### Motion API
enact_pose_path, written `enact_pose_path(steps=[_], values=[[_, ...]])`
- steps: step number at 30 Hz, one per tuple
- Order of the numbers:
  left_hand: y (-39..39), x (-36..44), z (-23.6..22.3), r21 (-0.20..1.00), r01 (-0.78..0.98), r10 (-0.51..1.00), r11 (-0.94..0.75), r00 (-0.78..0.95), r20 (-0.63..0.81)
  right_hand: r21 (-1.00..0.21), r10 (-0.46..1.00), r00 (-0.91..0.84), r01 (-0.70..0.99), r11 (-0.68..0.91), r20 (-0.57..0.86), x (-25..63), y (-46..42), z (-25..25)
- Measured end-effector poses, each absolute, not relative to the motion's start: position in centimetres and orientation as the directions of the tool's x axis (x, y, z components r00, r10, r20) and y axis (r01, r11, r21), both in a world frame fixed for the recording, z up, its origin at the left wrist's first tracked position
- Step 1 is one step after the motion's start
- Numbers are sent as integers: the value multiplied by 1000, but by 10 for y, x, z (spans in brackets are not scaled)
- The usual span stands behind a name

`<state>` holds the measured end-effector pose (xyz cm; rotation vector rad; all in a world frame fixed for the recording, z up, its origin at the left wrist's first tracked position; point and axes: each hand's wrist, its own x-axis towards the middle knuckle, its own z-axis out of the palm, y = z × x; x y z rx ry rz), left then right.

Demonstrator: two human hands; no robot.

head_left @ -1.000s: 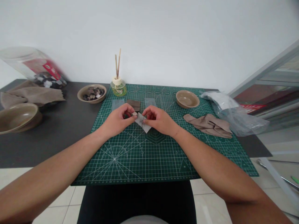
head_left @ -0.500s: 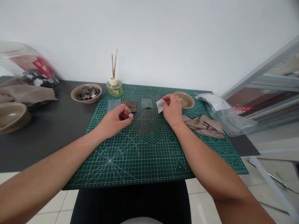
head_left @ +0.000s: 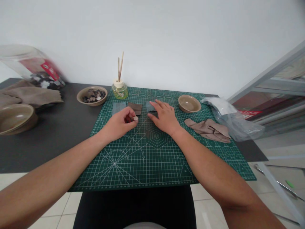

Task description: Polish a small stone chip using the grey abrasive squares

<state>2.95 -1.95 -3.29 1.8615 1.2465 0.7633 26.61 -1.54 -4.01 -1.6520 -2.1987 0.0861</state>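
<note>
My left hand is closed in a pinch, with a small pale piece between thumb and fingertips; what kind it is cannot be made out. It hovers above the green cutting mat, just in front of a grey-blue fabric square and a brown fabric square. My right hand is open, fingers apart, over another grey-blue square. That hand partly covers the square, and whether it touches it is unclear.
A bowl of dark and pale pieces stands left of a reed diffuser. To the right are another bowl, a crumpled brown cloth and a plastic bag. More bowls and cloth lie far left.
My right hand has moved left from the bowl to the grey-blue square and its fingers have opened. The white patch it held is out of sight. My left hand keeps its pinch.
</note>
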Motion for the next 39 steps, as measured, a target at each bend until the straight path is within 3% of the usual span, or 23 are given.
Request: enact_pose_path(steps=[3, 7, 16, 39], values=[[-18, 29, -34, 842, 479, 936, -246, 344, 78, -207, 958, -250, 939, 275, 139, 259, -18, -44], [-17, 30, -35, 840, 482, 932, -250, 354, 74, -181, 959, -275, 942, 284, 72, 258, -18, -44], [-20, 31, -30, 851, 469, 933, -237, 355, 64, -264, 940, -283, 908, 326, 188, 258, -20, -45], [-21, 30, -31, 858, 454, 927, -241, 369, 65, -174, 938, -301, 928, 330, 173, 257, -25, -39]])
